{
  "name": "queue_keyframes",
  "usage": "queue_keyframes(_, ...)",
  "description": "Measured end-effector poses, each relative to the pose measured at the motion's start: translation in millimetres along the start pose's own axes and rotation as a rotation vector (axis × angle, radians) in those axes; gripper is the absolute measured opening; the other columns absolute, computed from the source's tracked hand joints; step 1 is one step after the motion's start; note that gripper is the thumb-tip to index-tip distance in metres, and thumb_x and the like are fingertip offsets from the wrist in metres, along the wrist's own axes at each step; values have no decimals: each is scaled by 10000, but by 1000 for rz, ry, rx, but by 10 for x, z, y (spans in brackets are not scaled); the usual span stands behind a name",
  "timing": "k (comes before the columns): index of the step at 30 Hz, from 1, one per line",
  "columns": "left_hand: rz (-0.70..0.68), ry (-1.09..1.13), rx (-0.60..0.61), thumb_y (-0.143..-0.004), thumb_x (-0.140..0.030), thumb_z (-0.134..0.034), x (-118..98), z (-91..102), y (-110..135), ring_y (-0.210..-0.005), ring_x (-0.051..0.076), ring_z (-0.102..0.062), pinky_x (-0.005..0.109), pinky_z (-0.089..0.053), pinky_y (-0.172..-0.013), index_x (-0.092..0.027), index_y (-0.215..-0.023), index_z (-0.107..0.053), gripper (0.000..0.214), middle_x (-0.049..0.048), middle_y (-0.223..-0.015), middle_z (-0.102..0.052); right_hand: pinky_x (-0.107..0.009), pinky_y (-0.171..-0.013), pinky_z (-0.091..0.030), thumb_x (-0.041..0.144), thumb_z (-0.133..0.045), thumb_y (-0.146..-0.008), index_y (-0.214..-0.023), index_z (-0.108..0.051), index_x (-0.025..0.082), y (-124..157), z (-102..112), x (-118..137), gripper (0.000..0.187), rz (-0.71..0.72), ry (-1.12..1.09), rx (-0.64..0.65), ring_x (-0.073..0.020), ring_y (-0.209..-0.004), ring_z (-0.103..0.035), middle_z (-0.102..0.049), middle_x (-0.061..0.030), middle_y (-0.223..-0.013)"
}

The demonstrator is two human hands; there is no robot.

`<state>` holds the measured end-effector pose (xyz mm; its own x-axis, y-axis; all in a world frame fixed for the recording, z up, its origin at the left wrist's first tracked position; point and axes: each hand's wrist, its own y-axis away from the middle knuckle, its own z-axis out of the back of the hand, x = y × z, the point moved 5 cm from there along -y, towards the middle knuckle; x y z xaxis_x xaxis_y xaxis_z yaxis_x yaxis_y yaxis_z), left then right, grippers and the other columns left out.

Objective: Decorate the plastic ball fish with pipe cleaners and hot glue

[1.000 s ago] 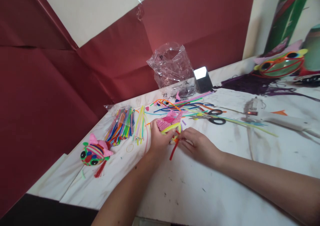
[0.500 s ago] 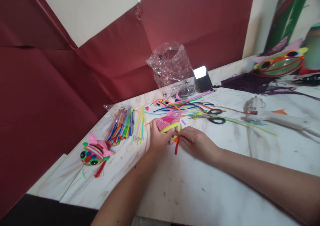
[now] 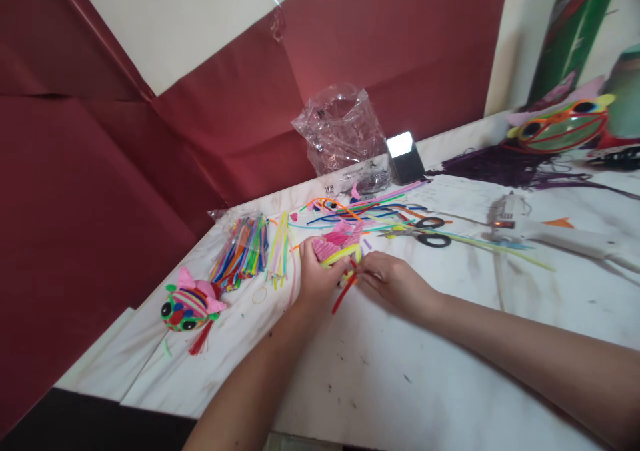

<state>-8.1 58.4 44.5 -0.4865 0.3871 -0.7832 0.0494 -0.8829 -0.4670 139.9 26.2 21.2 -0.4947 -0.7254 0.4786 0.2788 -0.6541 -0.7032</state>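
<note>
My left hand is wrapped round a small pipe-cleaner animal figure with pink ears and a yellow edge, much of it hidden by my fingers. A red pipe cleaner hangs down from the figure's near side, its loose end slanting left. Pinched at the upper part of that red strip is my right hand, close against the figure. Beyond both hands, loose pipe cleaners in several colours lie across the table, with black-handled scissors on top of them.
A finished-looking animal head with a red tassel sits at left, near bundled pipe cleaners. A hot glue gun lies at right. Behind are a clear plastic bag, a black box-like object and a larger mask-like figure.
The red pipe cleaner's loose end has swung to the left, from hanging nearly straight to slanting. My right hand has shifted very slightly; my left hand keeps its hold.
</note>
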Motion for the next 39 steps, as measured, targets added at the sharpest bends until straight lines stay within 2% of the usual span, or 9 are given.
queue_keyframes(5,-42,-52,-9,-565,-209,-748,22,11,-45,-1037,239,-555,385,-446,-932,-197,-953,-496,463,40,-1002,-520,-264,-629,-473,99,-527,-882,-720,-607,180,1,-13,-6,198,-19,45,-7,-174,-685,-601,-643,-57,-709)
queue_keyframes(13,-55,-53,-25,-561,-206,-751,27,17,-47,-1020,228,-554,373,-443,-916,-211,-933,-498,450,24,-978,-529,-269,-602,-461,127,-516,-905,-699,-595,175,-6,0,21,226,-1,140,-14,-180,-664,-581,-613,-57,-686)
queue_keyframes(19,-22,-49,35,-571,-234,-751,3,21,-69,-1052,248,-542,388,-433,-928,-204,-954,-490,464,43,-1002,-534,-275,-612,-462,133,-515,-907,-714,-572,189,4,-20,1,208,-29,152,-14,-182,-677,-570,-598,-47,-693)
queue_keyframes(25,0,0,221,-599,-254,-762,40,91,-136,-1023,237,-560,380,-456,-913,-195,-982,-549,442,43,-995,-563,-297,-663,-480,150,-500,-903,-759,-572,194,5,-34,-54,167,-103,127,14,-194,-733,-594,-617,-61,-758)
queue_keyframes(29,-33,-8,317,-560,-293,-821,42,165,-141,-1033,231,-567,382,-472,-921,-208,-1036,-574,543,45,-1047,-567,-302,-674,-482,163,-465,-913,-780,-568,199,-2,-35,-56,172,-112,90,19,-192,-748,-592,-621,-64,-781)
queue_keyframes(35,-101,-135,319,-441,-290,-890,-33,173,-89,-1182,275,-509,406,-421,-1032,-226,-1167,-540,808,86,-1219,-485,-292,-630,-464,182,-451,-906,-734,-524,210,-8,-33,-42,189,-116,92,26,-181,-701,-559,-582,-47,-736)
queue_keyframes(39,-152,-216,278,-512,-205,-813,-71,144,-69,-1186,265,-504,398,-400,-1063,-201,-1167,-518,718,87,-1199,-469,-301,-639,-455,194,-444,-896,-717,-511,213,-21,-26,-36,192,-139,67,33,-186,-700,-545,-572,-49,-724)
